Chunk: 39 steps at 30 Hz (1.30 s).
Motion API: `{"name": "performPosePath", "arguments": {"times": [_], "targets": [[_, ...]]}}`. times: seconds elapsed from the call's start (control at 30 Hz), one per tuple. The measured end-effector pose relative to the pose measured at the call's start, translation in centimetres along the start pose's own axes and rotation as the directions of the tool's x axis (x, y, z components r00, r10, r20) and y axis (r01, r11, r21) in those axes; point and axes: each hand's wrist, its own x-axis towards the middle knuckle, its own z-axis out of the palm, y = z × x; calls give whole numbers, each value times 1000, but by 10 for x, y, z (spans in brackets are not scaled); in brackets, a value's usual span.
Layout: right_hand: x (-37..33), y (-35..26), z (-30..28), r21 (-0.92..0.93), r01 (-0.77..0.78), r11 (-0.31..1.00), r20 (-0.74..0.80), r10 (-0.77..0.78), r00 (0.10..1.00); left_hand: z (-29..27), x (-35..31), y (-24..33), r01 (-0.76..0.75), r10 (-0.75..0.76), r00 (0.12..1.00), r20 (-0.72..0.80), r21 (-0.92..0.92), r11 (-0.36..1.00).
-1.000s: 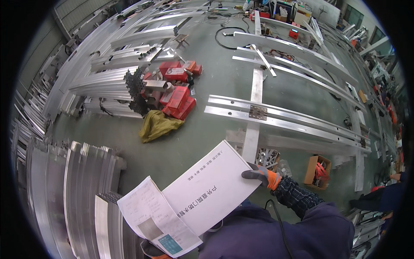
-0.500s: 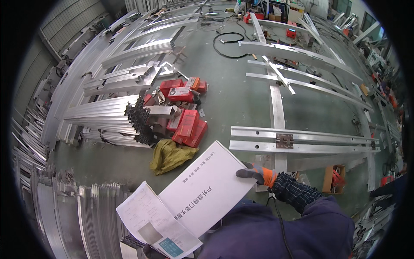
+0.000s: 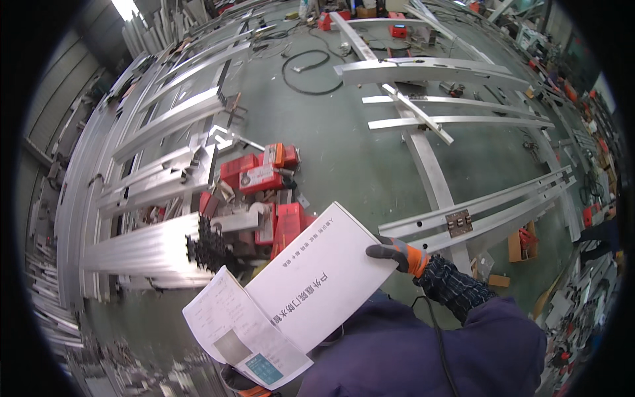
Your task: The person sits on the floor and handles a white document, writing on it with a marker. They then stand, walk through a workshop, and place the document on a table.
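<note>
A flat white cardboard box point(image 3: 324, 278) with dark print is held at a tilt in front of my body. My right hand point(image 3: 397, 256), in a grey and orange glove, grips its right edge with the thumb on top. A printed sheet of paper point(image 3: 228, 317), with a grey patch and a teal block, overlaps the box's lower left part. My left hand point(image 3: 241, 382), gloved too, is at the lower end of the sheet. Most of its fingers are hidden beneath the paper; it seems to hold sheet and box together.
Stacked aluminium profiles point(image 3: 142, 248) lie on the left, beside red boxes point(image 3: 258, 178). To the right, metal rails with a brown hinge point(image 3: 459, 223) rest on a long beam point(image 3: 423, 165). A black cable point(image 3: 440, 357) hangs across my clothing. Farther off, a black hose point(image 3: 305, 71) loops on the floor.
My view has turned and shifted, so the surroundings sit differently. The box and sheet stay in my hands at nearly the same place. More of my left glove shows now.
</note>
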Motion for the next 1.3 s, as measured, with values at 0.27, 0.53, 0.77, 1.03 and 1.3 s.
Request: {"name": "performPosePath", "arguments": {"times": [0.27,0.53,0.77,1.03,1.3], "targets": [[45,-57,0,34,70,997,-241,-60,969,45,160,43,56,-68,986,153,77,995],[147,-96,-76,8,170,985,-326,-158,932,128,317,25,69,-99,980,170,171,983],[294,-128,-213,-129,208,970,-331,-240,913,212,474,-36,55,-69,990,120,114,992],[360,-324,-305,-270,122,955,-334,-212,918,308,618,-107,131,-134,990,48,67,989],[444,-358,-401,-186,205,961,-507,-273,818,445,765,-127,284,-294,944,147,84,955]]}}
